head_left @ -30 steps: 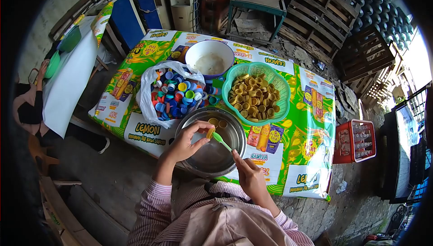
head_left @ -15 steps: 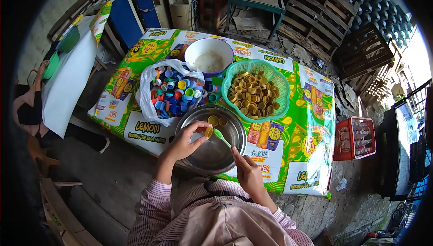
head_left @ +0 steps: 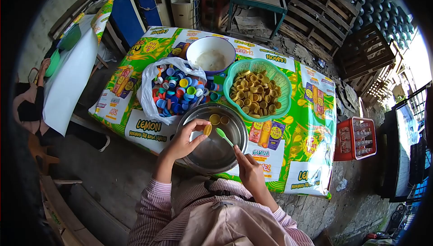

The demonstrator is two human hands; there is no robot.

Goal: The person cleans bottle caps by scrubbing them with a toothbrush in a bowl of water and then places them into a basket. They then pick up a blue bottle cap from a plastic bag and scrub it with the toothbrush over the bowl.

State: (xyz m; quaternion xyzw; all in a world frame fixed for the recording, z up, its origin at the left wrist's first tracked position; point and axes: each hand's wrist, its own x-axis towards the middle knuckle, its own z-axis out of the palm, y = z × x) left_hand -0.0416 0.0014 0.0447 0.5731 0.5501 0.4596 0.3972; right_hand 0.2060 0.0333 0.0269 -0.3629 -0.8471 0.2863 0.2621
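Note:
My left hand (head_left: 186, 140) pinches a yellow bottle cap (head_left: 207, 129) over the metal bowl (head_left: 212, 168). My right hand (head_left: 249, 172) grips the handle of a light green toothbrush (head_left: 220, 133), its head a short way right of the cap and apart from it. Inside the bowl, several more yellow caps (head_left: 215, 119) lie near the far side, with what looks like shallow water. Behind the bowl to the right stands a mint green plastic basket (head_left: 283, 80) full of yellow caps. At the back left a white plastic bag (head_left: 148, 93) holds many coloured caps.
A white basin (head_left: 197, 47) with cloudy residue stands at the table's back. The table (head_left: 311, 156) has a printed fruit-tea cover. Beyond its right edge sits a red crate (head_left: 346, 138). At far left another person's hand (head_left: 45, 64) holds a green bowl (head_left: 53, 63).
The toothbrush has drawn back slightly to the right, away from the cap. My left hand still holds the cap in nearly the same place. The view has shifted a little.

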